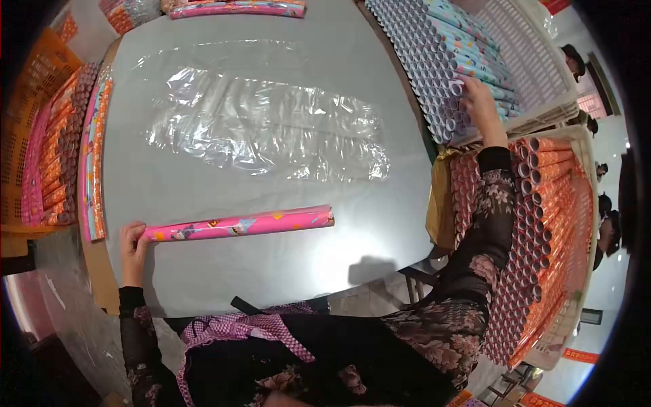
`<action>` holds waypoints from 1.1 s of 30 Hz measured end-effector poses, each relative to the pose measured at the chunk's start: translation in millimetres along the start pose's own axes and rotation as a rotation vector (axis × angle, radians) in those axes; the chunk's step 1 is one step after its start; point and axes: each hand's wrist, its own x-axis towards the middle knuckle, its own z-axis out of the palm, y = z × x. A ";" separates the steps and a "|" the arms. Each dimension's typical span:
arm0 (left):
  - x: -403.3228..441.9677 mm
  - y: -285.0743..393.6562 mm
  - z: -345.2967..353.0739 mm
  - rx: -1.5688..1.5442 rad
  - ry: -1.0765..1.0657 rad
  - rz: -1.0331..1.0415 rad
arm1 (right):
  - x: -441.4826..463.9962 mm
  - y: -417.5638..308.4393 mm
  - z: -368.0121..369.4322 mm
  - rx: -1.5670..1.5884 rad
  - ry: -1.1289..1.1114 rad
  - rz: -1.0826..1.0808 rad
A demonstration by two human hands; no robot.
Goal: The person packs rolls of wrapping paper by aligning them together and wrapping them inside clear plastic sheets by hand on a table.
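A pink patterned wrapping paper roll (271,223) lies across the near part of the grey table (380,224). My left hand (133,243) is closed around its left end. Off to the right, my right hand (480,105) reaches into a stack of light blue wrapping paper rolls (468,51) in a white crate (525,41). Its fingers are closed at the open end of one light blue roll (456,87), which sticks out a little from the others. Clear plastic bags (264,129) lie flat and crinkled in the middle of the table, beyond the pink roll.
Orange rolls (542,224) fill another crate (576,298) at my right. On the left, an orange crate (20,136) holds pink and orange rolls (57,156), and several rolls (97,163) line the table's left edge. Pink rolls (237,9) lie at the far edge.
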 end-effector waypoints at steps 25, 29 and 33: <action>-2.3 -7.2 -0.9 -0.020 -0.008 -0.022 | 66.3 13.5 -18.5 -0.049 -0.699 0.225; -1.4 -2.6 -2.0 -0.011 -0.018 -0.054 | 64.8 10.7 -20.9 -0.024 -0.703 0.242; -0.3 -1.2 0.8 -0.066 0.015 -0.072 | 52.1 11.0 -17.0 -0.047 -0.571 0.217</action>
